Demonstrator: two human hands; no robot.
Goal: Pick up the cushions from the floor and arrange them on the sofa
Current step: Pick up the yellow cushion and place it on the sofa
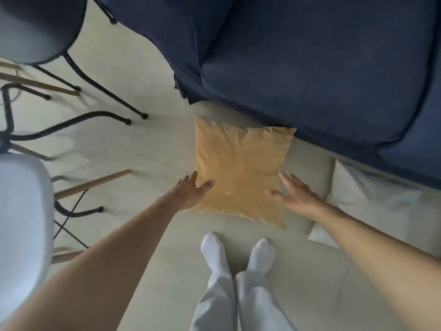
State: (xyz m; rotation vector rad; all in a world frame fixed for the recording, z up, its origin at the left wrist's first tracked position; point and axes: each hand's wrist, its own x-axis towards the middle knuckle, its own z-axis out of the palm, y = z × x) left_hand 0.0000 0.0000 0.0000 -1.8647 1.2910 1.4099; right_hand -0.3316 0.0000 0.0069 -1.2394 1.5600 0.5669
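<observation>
A yellow cushion (241,170) lies flat on the pale floor, its far corner tucked against the dark blue sofa (310,68). My left hand (191,191) is at the cushion's near left edge, fingers spread, thumb over the fabric. My right hand (294,192) hovers over the near right edge, fingers apart. Neither hand has closed on it. A white cushion (365,199) lies on the floor to the right, partly hidden under my right forearm and close to the sofa's front.
A dark chair (40,27) with thin black legs stands at the upper left. A white chair (21,211) with wooden legs is at the left edge. My feet in white socks (236,254) stand just short of the yellow cushion.
</observation>
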